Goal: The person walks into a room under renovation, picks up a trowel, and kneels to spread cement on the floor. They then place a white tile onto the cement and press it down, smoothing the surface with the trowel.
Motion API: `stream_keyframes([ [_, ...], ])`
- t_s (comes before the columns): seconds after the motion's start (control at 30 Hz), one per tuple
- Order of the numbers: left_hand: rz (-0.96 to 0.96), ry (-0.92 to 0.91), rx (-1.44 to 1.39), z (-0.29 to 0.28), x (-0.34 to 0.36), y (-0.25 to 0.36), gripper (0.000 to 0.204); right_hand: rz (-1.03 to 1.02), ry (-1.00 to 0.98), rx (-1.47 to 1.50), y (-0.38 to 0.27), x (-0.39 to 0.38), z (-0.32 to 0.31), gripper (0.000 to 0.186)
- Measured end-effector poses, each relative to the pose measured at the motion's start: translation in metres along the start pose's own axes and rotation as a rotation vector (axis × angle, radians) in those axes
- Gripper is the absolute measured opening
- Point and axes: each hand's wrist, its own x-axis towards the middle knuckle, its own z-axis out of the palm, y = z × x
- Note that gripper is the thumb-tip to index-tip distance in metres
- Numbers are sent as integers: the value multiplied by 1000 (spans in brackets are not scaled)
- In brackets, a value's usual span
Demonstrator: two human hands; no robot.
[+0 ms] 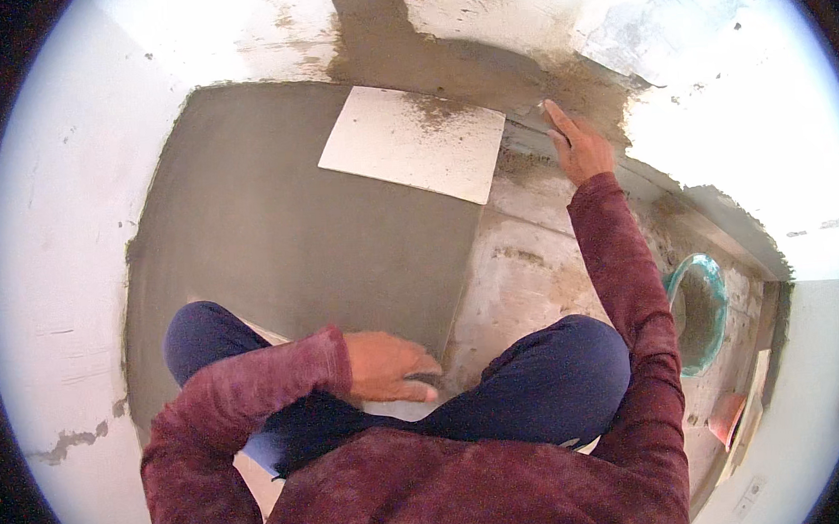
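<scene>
My right hand [586,149] reaches forward to the foot of the far wall. Its index finger is stretched out, the tip at the grey-smeared wall strip [486,73], and the thumb stands apart from it. My left hand [389,366] hovers over my lap, slightly blurred, with a gap between thumb and fingers and nothing seen in it. Left of the right hand, a white rectangular tile [404,154], specked with dark grit along its far edge, lies on a smooth grey mortar bed [274,194] near the wall.
My crossed legs in dark blue trousers [558,378] take up the near middle. Bare, stained floor [519,266] borders the mortar on the right. A teal bucket [722,294] stands by my right arm, with a reddish object [727,419] behind it. White walls [58,252] enclose the corner.
</scene>
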Motion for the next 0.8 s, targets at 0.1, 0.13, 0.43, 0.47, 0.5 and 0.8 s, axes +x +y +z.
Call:
stream_keyframes([
  [0.1,-53,-40,164,6,-1,1,59,36,102,180,-1,-7,9,53],
  [0.13,-57,-2,153,6,-1,1,59,54,197,255,-1,-9,13,53],
  [0.43,-67,63,220,0,2,-2,56,94,147,240,6,-19,41,55],
  [0.47,-58,69,230,0,4,-2,55,88,225,320,6,-20,41,55],
  [0.5,-56,43,248,0,4,-1,55,120,130,231,5,-20,40,55],
  [0.8,-33,45,369,-8,2,5,55,162,-14,96,-7,-30,40,55],
])
